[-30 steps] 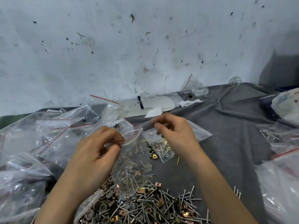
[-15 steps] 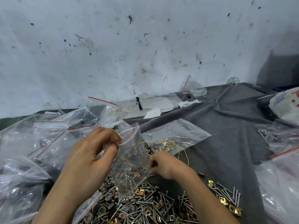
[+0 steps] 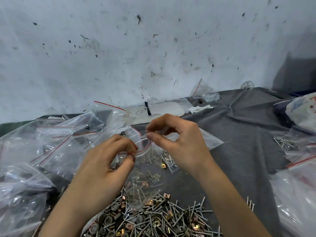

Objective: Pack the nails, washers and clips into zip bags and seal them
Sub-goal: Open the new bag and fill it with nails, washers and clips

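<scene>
A clear zip bag (image 3: 145, 182) with a red stripe at its rim hangs open above a loose pile of nails, washers and clips (image 3: 153, 218); some pieces lie inside it. My left hand (image 3: 102, 168) pinches the bag's near rim on the red stripe. My right hand (image 3: 181, 144) hovers at the bag's mouth, fingers curled, with thumb and forefinger pinched together. The small pieces between them are too small to make out.
Several empty zip bags (image 3: 42, 151) are heaped at the left. A filled bag (image 3: 210, 139) lies behind my right hand on the grey cloth (image 3: 239, 134). More bags with nails (image 3: 287, 142) sit at the right. A bag of small parts (image 3: 205, 94) leans on the wall.
My right hand dropped from the bag's mouth to the pile, then rose back to the mouth. My left hand kept its pinch on the rim.
</scene>
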### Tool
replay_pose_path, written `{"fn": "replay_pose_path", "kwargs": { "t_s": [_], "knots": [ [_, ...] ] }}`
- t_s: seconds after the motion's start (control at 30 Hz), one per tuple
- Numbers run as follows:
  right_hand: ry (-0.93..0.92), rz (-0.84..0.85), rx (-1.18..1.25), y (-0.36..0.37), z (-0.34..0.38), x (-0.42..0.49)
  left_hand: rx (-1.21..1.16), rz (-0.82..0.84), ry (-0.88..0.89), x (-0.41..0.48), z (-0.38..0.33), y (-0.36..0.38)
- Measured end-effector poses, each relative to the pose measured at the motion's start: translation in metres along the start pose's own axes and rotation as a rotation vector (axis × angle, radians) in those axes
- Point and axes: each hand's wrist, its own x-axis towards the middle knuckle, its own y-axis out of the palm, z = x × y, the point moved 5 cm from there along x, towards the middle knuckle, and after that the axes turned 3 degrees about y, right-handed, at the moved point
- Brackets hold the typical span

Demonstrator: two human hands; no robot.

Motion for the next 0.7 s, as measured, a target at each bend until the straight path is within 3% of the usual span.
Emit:
{"fn": "replay_pose_path", "kwargs": {
  "t_s": [0.13, 0.2, 0.3, 0.37, 0.43, 0.63, 0.7],
  "knots": [
    [0.082, -0.125, 0.085, -0.009, -0.017, 0.002, 0.009, -0.019, -0.007, -0.001, 0.001, -0.004],
    [0.202, -0.142, -0.029, -0.009, -0.039, 0.003, 0.014, -0.019, -0.014, -0.002, 0.002, -0.004],
    [0.477, 0.203, -0.396, 0.013, -0.084, -0.005, 0.001, -0.024, -0.024, -0.002, 0.003, -0.004],
    [0.546, 0.477, -0.570, 0.032, -0.108, -0.019, -0.009, -0.027, -0.021, -0.001, 0.004, -0.005],
    [0.588, 0.635, -0.627, 0.049, -0.121, -0.032, -0.012, -0.025, -0.022, -0.001, 0.005, -0.005],
    [0.607, 0.726, -0.644, 0.060, -0.128, -0.039, 0.000, -0.013, -0.034, -0.001, 0.008, -0.006],
    [0.600, 0.670, -0.578, 0.047, -0.120, -0.033, 0.012, -0.001, -0.040, -0.002, 0.009, -0.005]
  ]
}}
